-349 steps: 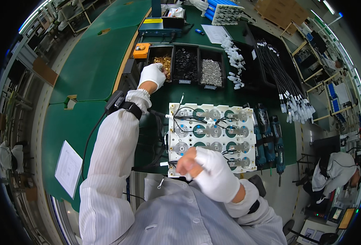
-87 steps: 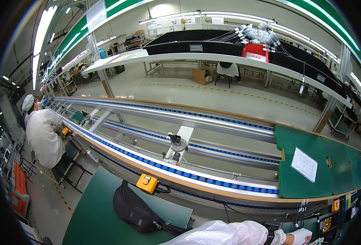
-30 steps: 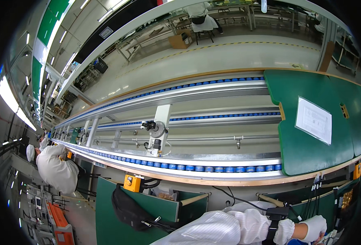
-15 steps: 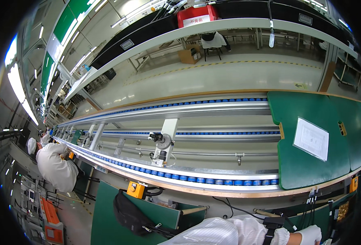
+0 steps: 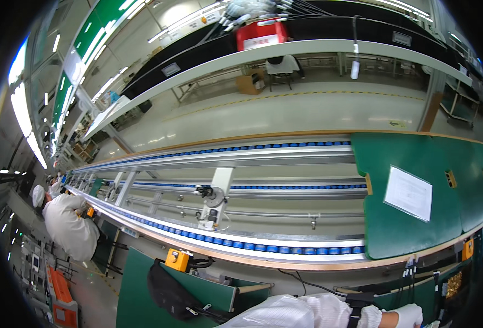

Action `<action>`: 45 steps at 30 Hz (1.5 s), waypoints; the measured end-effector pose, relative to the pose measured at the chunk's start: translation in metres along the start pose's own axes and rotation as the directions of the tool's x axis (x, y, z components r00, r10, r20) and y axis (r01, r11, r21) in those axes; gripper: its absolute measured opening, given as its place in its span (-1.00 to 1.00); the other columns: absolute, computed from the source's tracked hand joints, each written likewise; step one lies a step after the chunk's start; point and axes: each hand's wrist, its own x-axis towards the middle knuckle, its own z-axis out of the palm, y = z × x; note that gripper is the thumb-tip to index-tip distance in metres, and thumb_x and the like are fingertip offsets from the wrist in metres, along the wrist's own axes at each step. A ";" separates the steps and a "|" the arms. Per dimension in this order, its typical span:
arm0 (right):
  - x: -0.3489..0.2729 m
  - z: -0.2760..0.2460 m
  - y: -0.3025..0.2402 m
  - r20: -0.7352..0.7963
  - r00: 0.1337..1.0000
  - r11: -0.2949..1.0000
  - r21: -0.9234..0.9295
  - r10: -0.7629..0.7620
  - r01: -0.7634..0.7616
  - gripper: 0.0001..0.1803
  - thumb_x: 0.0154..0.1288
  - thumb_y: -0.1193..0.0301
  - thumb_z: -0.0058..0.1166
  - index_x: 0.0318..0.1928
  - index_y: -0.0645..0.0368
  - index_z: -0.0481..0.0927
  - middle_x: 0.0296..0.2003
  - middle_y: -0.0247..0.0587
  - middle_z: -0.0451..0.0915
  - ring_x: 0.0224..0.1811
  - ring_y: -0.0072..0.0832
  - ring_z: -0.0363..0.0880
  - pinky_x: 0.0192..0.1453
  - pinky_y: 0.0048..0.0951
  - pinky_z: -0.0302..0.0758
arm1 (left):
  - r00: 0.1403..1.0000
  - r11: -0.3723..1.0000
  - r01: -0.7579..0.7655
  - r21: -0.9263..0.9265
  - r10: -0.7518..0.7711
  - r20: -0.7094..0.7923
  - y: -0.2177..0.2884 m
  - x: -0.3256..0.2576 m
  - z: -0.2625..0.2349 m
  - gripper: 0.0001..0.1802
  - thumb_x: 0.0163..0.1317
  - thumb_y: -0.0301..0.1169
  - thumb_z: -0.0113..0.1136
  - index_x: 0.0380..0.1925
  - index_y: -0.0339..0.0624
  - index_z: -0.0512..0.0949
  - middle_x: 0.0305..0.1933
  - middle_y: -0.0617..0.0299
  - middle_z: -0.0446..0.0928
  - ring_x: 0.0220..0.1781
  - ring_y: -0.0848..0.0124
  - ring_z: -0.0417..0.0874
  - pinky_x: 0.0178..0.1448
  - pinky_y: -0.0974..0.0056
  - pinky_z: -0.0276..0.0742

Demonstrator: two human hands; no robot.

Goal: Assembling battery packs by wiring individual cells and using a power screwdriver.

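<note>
My left hand [image 5: 408, 316], in a white glove, reaches toward the lower right over a green work surface. A white sleeve [image 5: 301, 310] covers the arm, and a black strap [image 5: 357, 307] goes round it near the wrist. The fingers run off the lower edge, so whether they hold anything is hidden. Close by the hand, several dark cables with pale ends [image 5: 410, 268] hang at the bench edge. A container of gold-coloured small parts [image 5: 453, 285] is farther right. My right hand is out of the picture.
A conveyor with blue rollers [image 5: 263, 248] crosses in front. Green boards [image 5: 411, 229] cover its right end, bearing a sheeted paper [image 5: 408, 192]. A black bag [image 5: 171, 290] lies near a yellow box [image 5: 177, 259]. A red bin [image 5: 260, 35] stands on the far shelf. Another person [image 5: 71, 224] works at left.
The view has tipped upward slightly, so the conveyor and shelf sit lower in the picture and a little to the left. My left arm keeps nearly the same pose.
</note>
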 end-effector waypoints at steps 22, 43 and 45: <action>-0.002 0.012 0.029 -0.165 0.962 0.840 0.534 0.218 -0.099 -0.79 0.24 0.44 0.26 -0.10 0.13 0.75 -0.25 -0.13 0.75 -0.23 -0.22 0.74 -0.12 -0.32 0.65 | 0.816 0.701 0.575 -0.423 -0.532 0.227 0.052 0.002 -0.041 -0.74 0.25 -0.36 0.45 -0.22 -0.35 0.68 -0.50 0.26 0.61 -0.59 0.58 0.52 -0.54 0.48 0.34; -0.012 0.035 0.065 -0.311 0.946 0.966 0.201 -0.093 0.161 -0.76 0.26 0.47 0.12 -0.07 0.08 0.70 -0.29 -0.27 0.71 -0.24 -0.33 0.72 -0.13 -0.31 0.62 | 0.790 0.785 0.543 -0.299 -0.356 0.500 0.055 0.029 -0.043 -0.70 0.45 -0.28 0.23 -0.12 -0.34 0.71 -0.41 0.23 0.67 -0.45 0.57 0.56 -0.35 0.44 0.44; -0.004 0.025 0.058 -0.383 0.919 0.962 0.201 -0.097 0.185 -0.82 0.25 0.44 0.16 -0.14 0.11 0.66 -0.31 -0.23 0.67 -0.25 -0.31 0.71 -0.15 -0.29 0.62 | 0.802 0.701 0.560 -0.442 -0.326 0.500 0.057 0.027 -0.040 -0.72 0.46 -0.31 0.22 -0.10 -0.33 0.72 -0.32 0.22 0.69 -0.39 0.53 0.58 -0.27 0.42 0.49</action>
